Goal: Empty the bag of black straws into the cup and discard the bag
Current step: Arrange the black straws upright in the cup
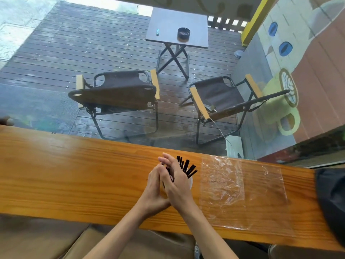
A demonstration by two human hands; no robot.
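straws in cup, bag still to discard

wooden counter (74, 174): open room at 9 o'clock, near edge close to the body.
clear bag (240, 191): flat, apparently emptied, at 3 o'clock of the cup.
left hand (154, 186), right hand (176, 181): cupped together around black straws (187, 166).
white cup (190, 182): mostly hidden.
next, probably: release, lift bag.

My left hand (154, 186) and right hand (177, 184) press together palm to palm over the middle of the counter, fingers pointing away, bare forearms reaching in from the near edge.
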